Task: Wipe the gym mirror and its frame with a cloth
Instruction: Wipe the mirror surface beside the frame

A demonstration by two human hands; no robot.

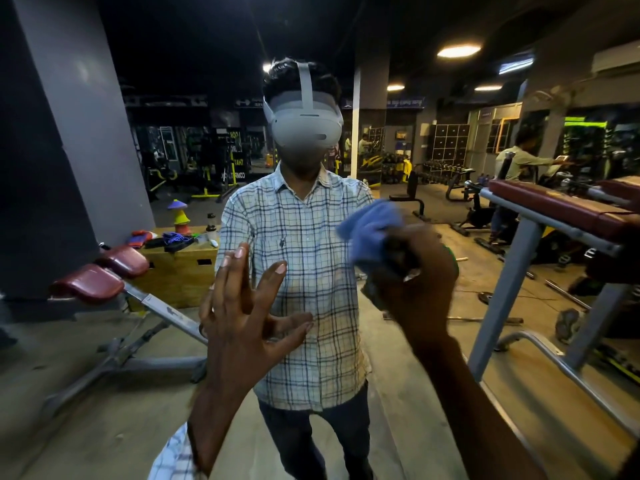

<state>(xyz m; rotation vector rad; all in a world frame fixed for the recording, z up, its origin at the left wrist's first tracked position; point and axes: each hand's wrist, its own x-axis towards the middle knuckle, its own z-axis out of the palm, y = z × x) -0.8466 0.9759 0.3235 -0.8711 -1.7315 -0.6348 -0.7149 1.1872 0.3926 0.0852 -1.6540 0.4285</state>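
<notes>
The large frameless-looking gym mirror (104, 358) lay straight ahead of both hands. My left hand (242, 306) was spread, fingers straight, seemingly touching the glass. My right hand (419, 271), equally near the mirror, bunched the crumpled blue cloth (370, 230) against it.

Two hands: left hand (242, 317), right hand (420, 271). One blue cloth (367, 230) in the right fingers. One mirror (104, 410) at the fingertips. One wooden box (180, 275) left of the left fingers.
</notes>
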